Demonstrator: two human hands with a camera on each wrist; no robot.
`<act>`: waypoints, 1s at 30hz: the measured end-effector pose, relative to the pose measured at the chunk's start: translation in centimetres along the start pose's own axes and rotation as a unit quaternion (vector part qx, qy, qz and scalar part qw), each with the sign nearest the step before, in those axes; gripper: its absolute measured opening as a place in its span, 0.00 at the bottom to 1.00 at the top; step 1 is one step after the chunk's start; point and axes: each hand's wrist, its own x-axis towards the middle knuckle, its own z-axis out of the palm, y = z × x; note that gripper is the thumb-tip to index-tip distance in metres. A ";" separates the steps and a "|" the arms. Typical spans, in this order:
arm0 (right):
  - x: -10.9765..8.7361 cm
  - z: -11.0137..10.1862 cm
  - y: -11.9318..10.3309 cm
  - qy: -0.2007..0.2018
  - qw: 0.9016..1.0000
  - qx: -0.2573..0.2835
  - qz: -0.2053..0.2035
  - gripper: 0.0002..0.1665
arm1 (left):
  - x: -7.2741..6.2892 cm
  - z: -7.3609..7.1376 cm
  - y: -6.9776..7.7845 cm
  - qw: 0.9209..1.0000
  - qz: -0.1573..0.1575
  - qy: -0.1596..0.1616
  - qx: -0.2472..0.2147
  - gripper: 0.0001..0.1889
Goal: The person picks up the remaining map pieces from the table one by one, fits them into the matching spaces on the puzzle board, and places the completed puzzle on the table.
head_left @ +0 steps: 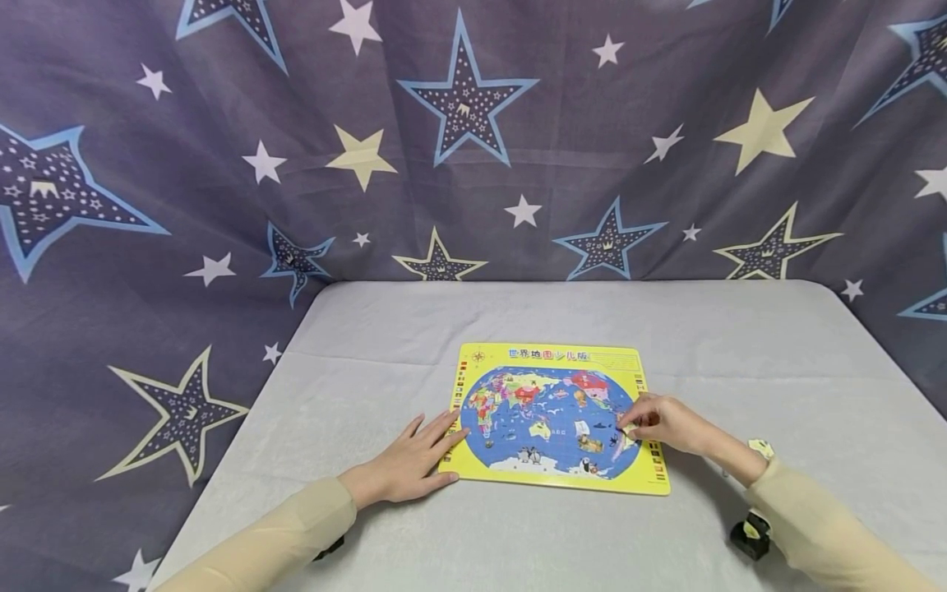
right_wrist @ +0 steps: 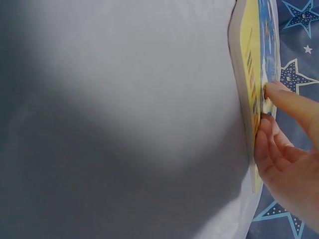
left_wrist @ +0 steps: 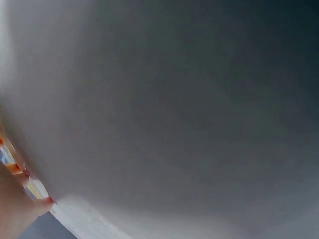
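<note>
A yellow-bordered world map puzzle board [head_left: 644,481] with a blue oval map lies on the table. My left hand [head_left: 410,460] rests spread on its left edge, fingertips on the border, thumb near the lower left corner. At the right side of the oval, my right hand [head_left: 666,423] pinches a small pale map piece [right_wrist: 266,105] between thumb and curled fingers, low at the board's surface. The fingers cover part of this piece. In the left wrist view only a bit of the left hand [left_wrist: 17,209] shows at the lower left corner.
A light grey cloth [head_left: 370,329] covers the table. Behind and beside it hangs a dark curtain [head_left: 488,197] printed with stars. A black wrist-worn device [head_left: 750,534] sits under the right forearm.
</note>
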 end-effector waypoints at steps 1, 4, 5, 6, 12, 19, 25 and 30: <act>0.0 0.0 0.0 -0.001 1.000 -0.002 0.000 0.10 | 0.0 0.0 0.0 1.000 0.000 0.000 0.000 0.34; 0.0 0.0 0.0 -0.002 1.000 -0.008 0.003 0.09 | 0.0 0.0 0.0 1.000 0.001 0.000 0.000 0.34; 0.0 0.1 0.0 -0.003 1.000 -0.008 0.004 0.09 | 0.0 0.0 0.0 1.000 0.001 -0.001 0.000 0.34; -0.1 0.1 0.0 -0.003 1.000 -0.008 0.006 0.08 | 0.0 0.0 0.0 1.000 0.001 -0.001 0.000 0.34; -0.1 0.1 -0.1 -0.001 1.000 -0.006 0.015 0.08 | 0.0 0.0 0.0 1.000 -0.001 -0.003 -0.002 0.34; -0.2 0.2 -0.4 0.004 1.000 -0.011 0.010 0.10 | 0.0 0.1 -0.1 1.000 -0.002 -0.004 -0.002 0.35; -0.3 0.2 -0.3 0.004 1.000 -0.021 -0.002 0.05 | 0.0 0.0 0.0 1.000 -0.001 -0.004 -0.003 0.35; -0.3 0.0 -0.1 -0.005 0.999 -0.032 -0.028 0.04 | 0.0 0.0 0.0 1.000 0.000 -0.004 -0.003 0.35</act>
